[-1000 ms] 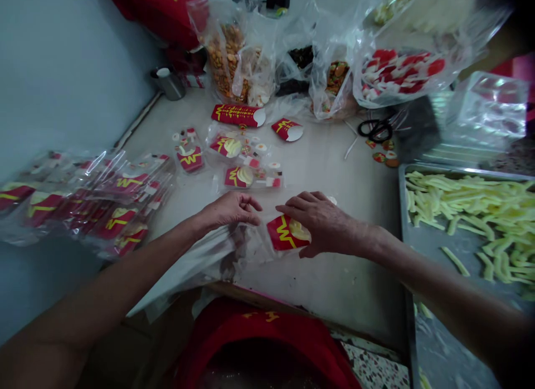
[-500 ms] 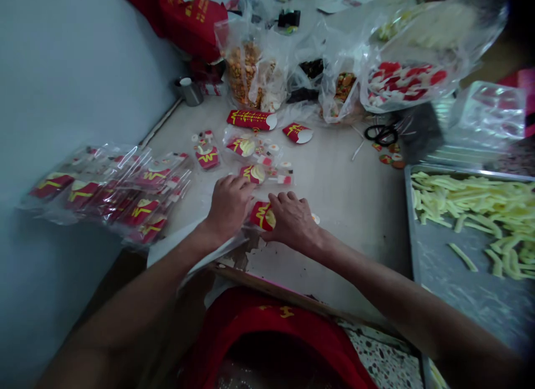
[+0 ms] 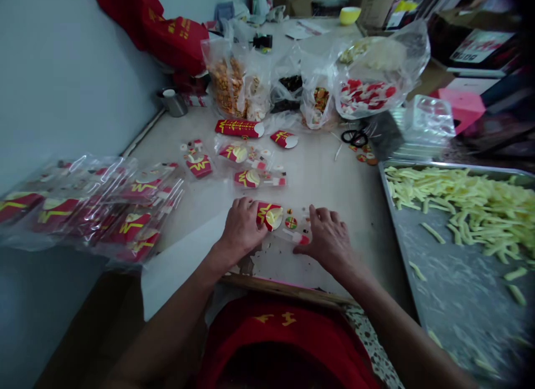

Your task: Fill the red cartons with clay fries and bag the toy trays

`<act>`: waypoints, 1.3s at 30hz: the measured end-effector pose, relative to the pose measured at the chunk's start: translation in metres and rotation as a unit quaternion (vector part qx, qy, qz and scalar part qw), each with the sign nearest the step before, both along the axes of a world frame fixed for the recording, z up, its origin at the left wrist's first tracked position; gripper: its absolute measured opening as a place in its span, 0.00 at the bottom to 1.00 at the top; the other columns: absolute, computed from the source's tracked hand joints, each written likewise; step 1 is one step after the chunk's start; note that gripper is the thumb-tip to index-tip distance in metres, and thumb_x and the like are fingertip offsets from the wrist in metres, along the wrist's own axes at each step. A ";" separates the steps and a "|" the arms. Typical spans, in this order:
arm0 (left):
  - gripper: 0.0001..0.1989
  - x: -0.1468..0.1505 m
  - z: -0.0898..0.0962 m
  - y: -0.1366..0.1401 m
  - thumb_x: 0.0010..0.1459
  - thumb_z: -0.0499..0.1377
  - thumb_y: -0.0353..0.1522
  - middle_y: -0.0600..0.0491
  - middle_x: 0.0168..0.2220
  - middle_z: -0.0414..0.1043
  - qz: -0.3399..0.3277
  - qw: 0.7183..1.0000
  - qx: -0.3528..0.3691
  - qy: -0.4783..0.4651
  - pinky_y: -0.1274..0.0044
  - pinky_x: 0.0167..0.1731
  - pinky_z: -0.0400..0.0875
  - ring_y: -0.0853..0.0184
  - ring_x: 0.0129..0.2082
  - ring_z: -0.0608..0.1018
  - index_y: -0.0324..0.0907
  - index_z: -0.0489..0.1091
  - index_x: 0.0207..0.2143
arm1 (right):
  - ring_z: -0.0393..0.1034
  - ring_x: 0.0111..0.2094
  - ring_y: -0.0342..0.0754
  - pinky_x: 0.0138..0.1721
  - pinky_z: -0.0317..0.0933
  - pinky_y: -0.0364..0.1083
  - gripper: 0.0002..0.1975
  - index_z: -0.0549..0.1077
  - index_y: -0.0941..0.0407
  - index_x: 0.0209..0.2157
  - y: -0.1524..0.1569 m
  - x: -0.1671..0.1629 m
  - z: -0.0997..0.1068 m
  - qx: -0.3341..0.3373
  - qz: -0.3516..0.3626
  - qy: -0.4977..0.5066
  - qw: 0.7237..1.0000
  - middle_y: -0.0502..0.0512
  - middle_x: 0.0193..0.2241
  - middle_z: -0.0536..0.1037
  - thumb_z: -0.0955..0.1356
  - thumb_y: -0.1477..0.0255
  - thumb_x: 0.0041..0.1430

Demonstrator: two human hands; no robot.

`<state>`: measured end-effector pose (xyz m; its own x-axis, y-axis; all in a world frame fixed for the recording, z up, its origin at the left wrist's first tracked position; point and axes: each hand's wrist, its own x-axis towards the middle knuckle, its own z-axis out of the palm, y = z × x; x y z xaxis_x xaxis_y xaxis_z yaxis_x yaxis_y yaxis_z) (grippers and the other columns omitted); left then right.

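Observation:
Flat on the table in front of me lies a clear packet (image 3: 291,222) holding a small red carton with a yellow mark, a round burger-like piece and red-and-white pieces. My left hand (image 3: 242,232) grips its left end beside the carton. On the right end are the thumb and fingers of my right hand (image 3: 329,237), closed around that edge. Just beyond are a similar packet (image 3: 261,179), another packet (image 3: 242,153) and a third packet (image 3: 198,160). At the left, several finished-looking packets (image 3: 137,224) are heaped in overlapping rows.
A metal tray (image 3: 455,283) of pale yellow fry-shaped pieces stands at the right. Behind are clear bags of small pieces (image 3: 228,88), black scissors (image 3: 354,137), red cartons (image 3: 239,128), a metal cup (image 3: 174,103) and clear plastic boxes (image 3: 432,118). White paper (image 3: 179,266) overhangs the front edge.
My right hand has moved right, from over the carton to the packet's right end, uncovering the pieces inside. My left hand has come down onto the left end. The camera view has shifted.

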<state>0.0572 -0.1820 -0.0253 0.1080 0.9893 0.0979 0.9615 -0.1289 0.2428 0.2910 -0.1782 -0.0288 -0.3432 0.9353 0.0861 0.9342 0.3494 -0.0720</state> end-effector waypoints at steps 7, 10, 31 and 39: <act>0.16 0.017 -0.004 0.002 0.55 0.59 0.25 0.40 0.51 0.71 0.028 0.998 -0.034 0.043 0.66 0.53 0.69 0.53 0.52 0.72 0.36 0.75 0.47 | 0.69 0.47 0.67 0.43 0.63 0.58 0.44 0.67 0.58 0.57 0.011 -0.004 -0.005 -0.094 0.024 0.013 0.995 0.67 0.49 0.74 0.78 0.54 0.40; 0.11 0.025 0.002 0.007 0.58 0.56 0.23 0.39 0.46 0.75 0.038 0.993 -0.067 0.084 0.67 0.46 0.70 0.53 0.48 0.75 0.37 0.77 0.40 | 0.69 0.47 0.67 0.41 0.64 0.57 0.45 0.67 0.58 0.58 0.006 -0.008 -0.008 -0.077 0.009 0.036 0.996 0.68 0.47 0.74 0.78 0.55 0.40; 0.05 0.058 0.026 -0.029 0.49 0.62 0.27 0.56 0.26 0.79 0.125 0.973 0.037 -0.189 0.78 0.30 0.67 0.69 0.26 0.77 0.44 0.77 0.26 | 0.64 0.48 0.64 0.49 0.64 0.60 0.44 0.68 0.63 0.56 -0.005 -0.035 0.012 -0.074 0.058 0.179 0.979 0.69 0.47 0.72 0.80 0.67 0.36; 0.05 0.029 0.019 -0.035 0.48 0.64 0.29 0.57 0.26 0.80 0.222 0.926 0.012 -0.306 0.77 0.30 0.71 0.68 0.26 0.79 0.44 0.79 0.29 | 0.62 0.24 0.41 0.25 0.55 0.43 0.35 0.72 0.57 0.56 -0.003 -0.012 -0.019 -0.437 -0.098 0.612 0.652 0.61 0.41 0.80 0.74 0.51 0.52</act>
<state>0.0864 -0.2167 -0.0064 -0.3909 0.9200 0.0289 0.6041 0.2327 0.7621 0.2785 -0.1812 -0.0479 -0.3843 0.8265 -0.4114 0.0118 -0.4412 -0.8974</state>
